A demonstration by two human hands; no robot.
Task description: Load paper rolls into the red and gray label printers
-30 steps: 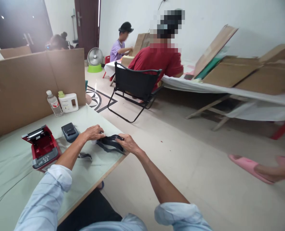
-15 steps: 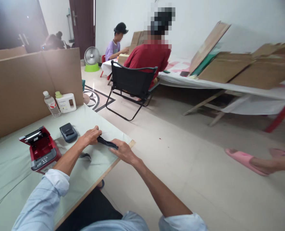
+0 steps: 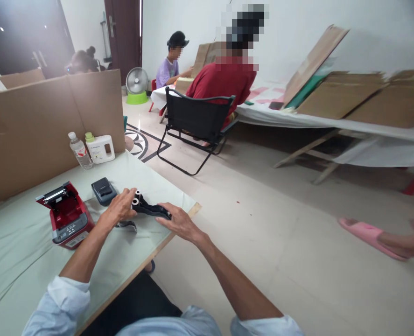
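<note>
The red device (image 3: 68, 218) is glossy plastic, the black piece (image 3: 151, 209) perhaps matt plastic.

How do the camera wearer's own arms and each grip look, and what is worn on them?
The left sleeve and right sleeve are light blue, both rolled up in loose folds. The left grip and right grip are bare hands without gloves; no watch or bracelet shows at either wrist.
</note>
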